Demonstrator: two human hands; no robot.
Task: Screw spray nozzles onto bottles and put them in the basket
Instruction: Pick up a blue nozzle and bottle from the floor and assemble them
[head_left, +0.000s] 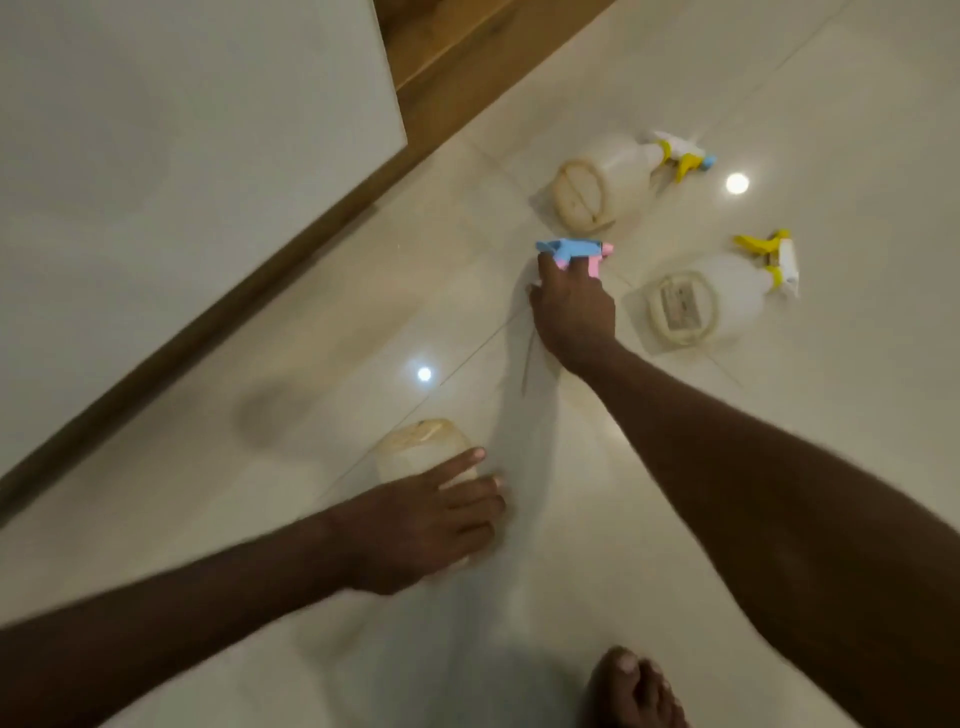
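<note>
Glossy cream floor tiles run beside a wooden skirting strip. On them the left hand wraps its fingers around a blurred clear bottle, while the right hand pinches a blue-and-pink spray nozzle. Two bottles with yellow nozzles lie on their sides just beyond: one farther, one nearer. A bare foot shows at the bottom edge.

On the glossy tiled floor, the left hand wraps a translucent bottle that carries no nozzle. The right hand pinches a blue-and-pink spray nozzle farther out. Two bottles with yellow-and-white nozzles lie on their sides beyond, apart from each other. A bare foot shows at the lower edge.
</note>
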